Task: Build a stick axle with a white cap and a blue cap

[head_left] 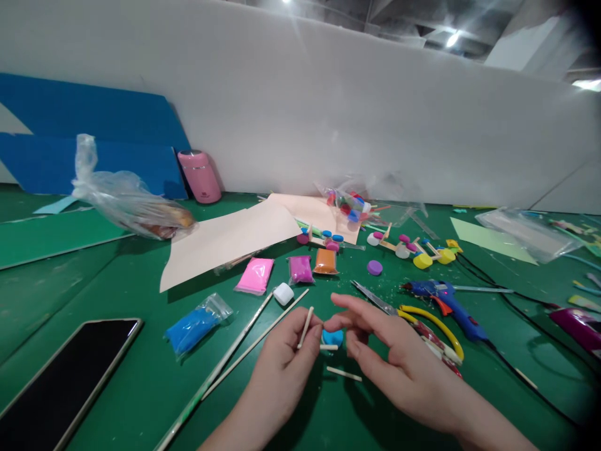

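left hand: fingers curled, w/ a short stick pinched btwn thumb & index, tilted, upper end free
right hand: fingers spread & bent, just beside the left fingertips; nothing seen gripped, palm side partly hidden
second stick: seen near level by the left thumb, in front of the blue cap; whether it's held or just lying there can't be told
third stick: seen loose on the desk, btwn the hands
slip risk: short stick could be dropped or twisted if the pinch is loosened, being thin & held at fingertips only
knock risk: third stick & blue cap could be nudged away if the right hand is swung low, both being nr it
burn risk: small red light seen on glue gun, so prob powered; nozzle could be brushed if the right hand is moved fwd
cut risk: scissors are set beyond the right hand; blades could be touched in the same reach
snag risk: gun could be dragged if its black cable is caught by the right forearm
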A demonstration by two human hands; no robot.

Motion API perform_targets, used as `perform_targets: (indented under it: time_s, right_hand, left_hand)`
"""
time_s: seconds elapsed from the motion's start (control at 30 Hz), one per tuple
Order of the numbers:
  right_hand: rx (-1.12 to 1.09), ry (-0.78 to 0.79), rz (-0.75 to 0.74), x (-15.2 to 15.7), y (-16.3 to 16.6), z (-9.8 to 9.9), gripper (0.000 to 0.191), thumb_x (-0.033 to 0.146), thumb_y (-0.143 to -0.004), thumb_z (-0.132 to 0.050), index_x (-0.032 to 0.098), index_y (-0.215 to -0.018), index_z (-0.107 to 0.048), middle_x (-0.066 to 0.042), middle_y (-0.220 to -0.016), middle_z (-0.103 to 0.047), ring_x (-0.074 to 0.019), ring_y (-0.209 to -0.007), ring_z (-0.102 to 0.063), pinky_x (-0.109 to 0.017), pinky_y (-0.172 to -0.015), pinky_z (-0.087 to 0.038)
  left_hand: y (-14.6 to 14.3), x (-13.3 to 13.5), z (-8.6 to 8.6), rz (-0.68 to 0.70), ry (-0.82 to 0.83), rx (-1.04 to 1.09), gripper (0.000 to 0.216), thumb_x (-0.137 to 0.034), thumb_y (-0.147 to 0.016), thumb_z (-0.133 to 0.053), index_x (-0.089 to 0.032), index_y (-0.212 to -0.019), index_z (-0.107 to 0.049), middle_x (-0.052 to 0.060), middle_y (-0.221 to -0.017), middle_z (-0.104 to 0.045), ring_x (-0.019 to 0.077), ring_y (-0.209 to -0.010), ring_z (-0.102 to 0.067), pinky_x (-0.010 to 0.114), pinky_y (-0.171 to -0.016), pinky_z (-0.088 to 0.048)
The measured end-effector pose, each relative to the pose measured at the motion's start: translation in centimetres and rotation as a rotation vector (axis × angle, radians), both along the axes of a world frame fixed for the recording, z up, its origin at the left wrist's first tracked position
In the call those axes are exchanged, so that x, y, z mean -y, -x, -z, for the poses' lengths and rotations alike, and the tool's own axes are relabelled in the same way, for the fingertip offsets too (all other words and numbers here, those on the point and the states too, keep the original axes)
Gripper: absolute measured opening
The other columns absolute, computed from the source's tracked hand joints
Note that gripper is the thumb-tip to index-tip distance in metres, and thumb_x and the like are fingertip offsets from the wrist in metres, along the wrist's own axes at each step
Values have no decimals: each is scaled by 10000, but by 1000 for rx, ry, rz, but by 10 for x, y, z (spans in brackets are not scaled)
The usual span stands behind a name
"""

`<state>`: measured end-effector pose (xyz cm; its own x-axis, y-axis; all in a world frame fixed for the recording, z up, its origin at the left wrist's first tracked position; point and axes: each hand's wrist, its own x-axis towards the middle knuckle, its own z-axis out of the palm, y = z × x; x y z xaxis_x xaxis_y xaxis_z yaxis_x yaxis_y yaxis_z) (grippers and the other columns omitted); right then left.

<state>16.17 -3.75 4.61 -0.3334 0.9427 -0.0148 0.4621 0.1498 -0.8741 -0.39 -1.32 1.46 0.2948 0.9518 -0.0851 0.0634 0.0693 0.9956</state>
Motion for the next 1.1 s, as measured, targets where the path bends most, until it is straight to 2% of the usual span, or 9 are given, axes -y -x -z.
perform_targets:
  time_s: [0.23, 0.33, 0.5, 0.7, 0.8, 0.93, 1.1]
  right_hand:
    - [-4, -36, -2, -2, 1, 1, 450, 188, -860, -425, 328, -1277, -326, -48, -1128, -568, -222, -1008, -529, -366, -823, -445]
    - [-75, 14, -8, -3, 1, 3, 452, 165, -864, -413, 330, -1275, -324, -41, -1121, -564, -198, -951, -543, -352, -809, -443]
    - [-316, 82, 42, -8, 2, 11, 419, 167, -876, -404, 334, -1254, -336, -26, -1086, -538, -134, -825, -520, -278, -740, -448]
    - [-378, 50, 124, -17, 3, 16, 310, 211, -861, -456, 303, -1157, -450, -6, -934, -496, -112, -737, -467, -225, -673, -431]
    - [-363, 33, 129, -19, 4, 17, 269, 222, -858, -464, 286, -1119, -481, 4, -865, -492, -109, -717, -465, -215, -655, -425]
    - [-234, -105, 92, -22, 7, 16, 226, 202, -825, -515, 245, -1043, -557, -3, -838, -495, -121, -752, -478, -215, -667, -413]
    - [-111, -175, 40, -24, 14, 13, 132, 264, -810, -547, 214, -900, -629, 1, -759, -509, -111, -658, -472, -202, -561, -373]
  left_hand:
    - [4, -3, 2, 31, 52, 6, 214, -291, -802, -489, -175, -623, -479, -66, -536, -360, 86, -481, -288, 203, -478, -242]
    - [5, -4, 3, 30, 107, 27, 224, -301, -797, -499, -175, -616, -461, -82, -490, -319, 71, -441, -254, 200, -444, -206]
    - [4, -5, 5, 30, 244, 189, 194, -297, -805, -498, -182, -655, -455, -91, -499, -290, 60, -432, -221, 191, -417, -163]
    - [3, -7, 6, 11, 308, 350, 143, -278, -797, -527, -163, -713, -514, -88, -528, -321, 35, -415, -218, 188, -403, -140]
    - [2, -8, 7, 13, 315, 359, 149, -295, -797, -531, -151, -763, -553, -91, -493, -305, 35, -406, -209, 195, -402, -125]
    - [2, -8, 8, 41, 334, 374, 161, -307, -794, -541, -149, -800, -570, -87, -504, -310, 34, -410, -208, 200, -403, -124]
    - [1, -7, 10, 56, 354, 392, 220, -326, -758, -588, -152, -655, -501, -73, -541, -349, 39, -441, -238, 194, -425, -170]
